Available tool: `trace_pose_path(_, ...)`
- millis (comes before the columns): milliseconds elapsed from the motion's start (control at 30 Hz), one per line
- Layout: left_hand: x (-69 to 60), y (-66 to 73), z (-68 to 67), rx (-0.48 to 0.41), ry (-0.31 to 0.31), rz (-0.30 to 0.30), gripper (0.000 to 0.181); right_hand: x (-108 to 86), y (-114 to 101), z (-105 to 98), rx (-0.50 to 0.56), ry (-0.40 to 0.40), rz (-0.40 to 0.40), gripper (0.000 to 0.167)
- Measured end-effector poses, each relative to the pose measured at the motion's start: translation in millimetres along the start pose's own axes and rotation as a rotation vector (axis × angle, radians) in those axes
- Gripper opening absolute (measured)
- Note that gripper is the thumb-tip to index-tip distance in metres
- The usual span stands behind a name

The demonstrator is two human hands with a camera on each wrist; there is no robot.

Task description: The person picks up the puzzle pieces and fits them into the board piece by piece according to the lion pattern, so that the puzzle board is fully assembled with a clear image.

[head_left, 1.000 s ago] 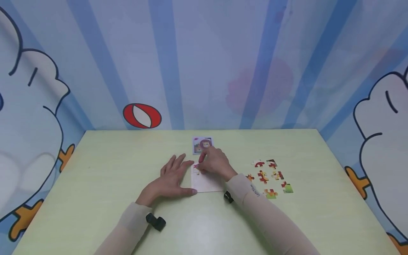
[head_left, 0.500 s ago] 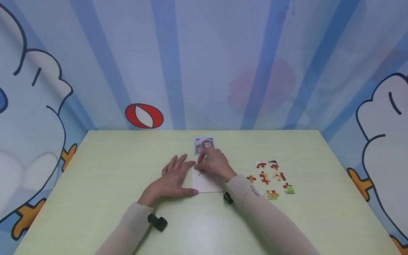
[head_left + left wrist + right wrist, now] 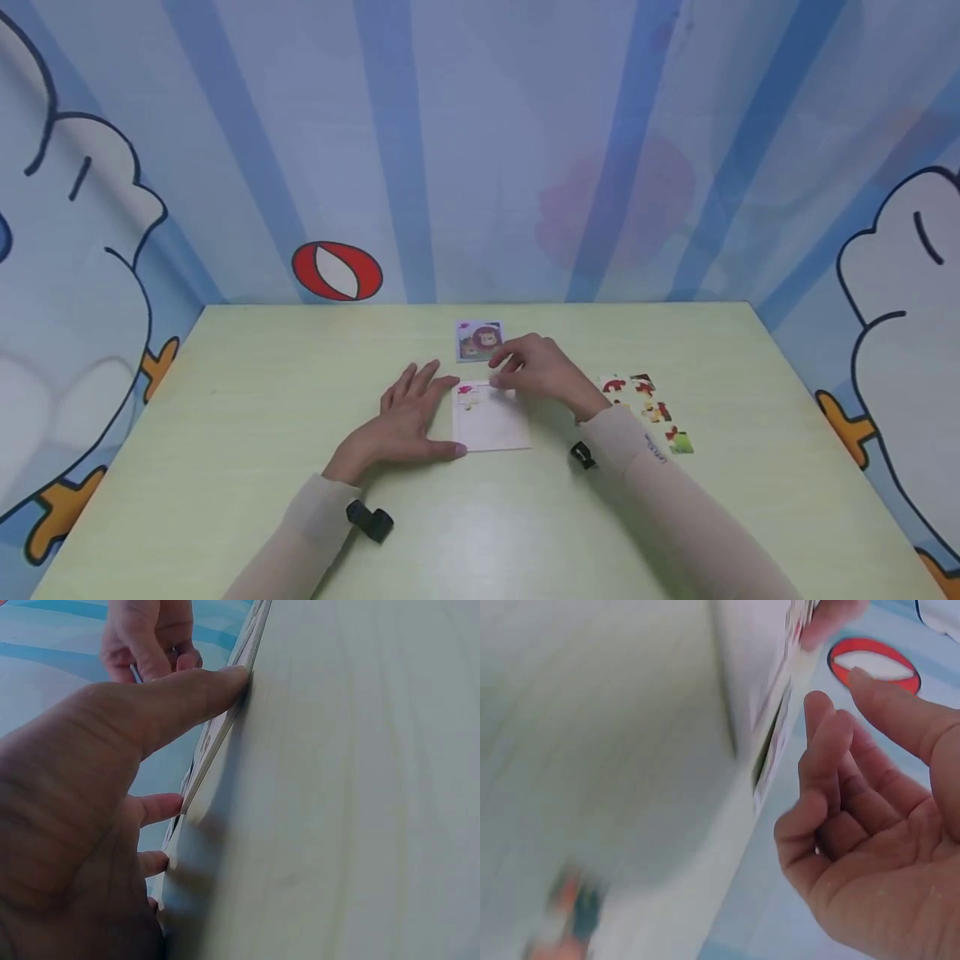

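Observation:
My left hand (image 3: 411, 427) lies with fingers spread along the left side of a white square puzzle board (image 3: 495, 429). Its thumb touches the board's near left corner, and the index finger reaches the far left corner. A few jigsaw pieces (image 3: 467, 396), one with a pink mark, sit in the board's far left part. My right hand (image 3: 546, 371) hovers over the far right part of the board. In the right wrist view its thumb stands away from the loosely bent fingers (image 3: 829, 742), with nothing seen between them.
A picture card (image 3: 480, 341) with a lion lies just beyond the board. Several loose jigsaw pieces (image 3: 656, 412) are scattered to the right, some hidden behind the right forearm. A patterned backdrop (image 3: 487, 167) rises behind the table's far edge.
My right hand has lifted off the board's far left part and moved right, uncovering the pieces there and the lion card. My left hand has stayed put.

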State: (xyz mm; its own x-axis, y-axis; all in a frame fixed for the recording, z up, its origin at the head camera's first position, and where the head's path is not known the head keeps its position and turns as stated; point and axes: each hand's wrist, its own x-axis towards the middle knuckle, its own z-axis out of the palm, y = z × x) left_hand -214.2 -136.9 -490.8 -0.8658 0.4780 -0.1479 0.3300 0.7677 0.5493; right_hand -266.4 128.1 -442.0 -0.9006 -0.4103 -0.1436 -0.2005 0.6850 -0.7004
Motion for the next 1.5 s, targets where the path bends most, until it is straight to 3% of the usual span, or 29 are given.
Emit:
trace_pose_path(133, -0.7, 0.9, -0.4, 0.004, -0.004, -0.002, 0.101, -17.1, 23, -21, -0.013, 0.014, -0.028, 0.027)
trace_pose_path(400, -0.9, 2.2, -0.1, 0.001, 0.010, 0.006, 0.101, -47.0, 66, -63, -0.116, 0.079, 0.069, 0.028)
trace_pose_path(600, -1.7, 2.8, -2.5, -0.011, 0.012, 0.010, 0.101, -60.7, 86, -79, -0.127, 0.085, 0.133, 0.030)
trace_pose_path(1067, -1.4, 3.1, -2.0, 0.006, 0.003, -0.008, 0.101, -67.3, 110, -90, -0.182, 0.024, 0.184, 0.030)
trace_pose_path(1500, -1.0, 1.9, -2.0, 0.001, -0.001, -0.006, 0.101, -62.8, 112, -85, -0.217, 0.066, 0.203, 0.021)
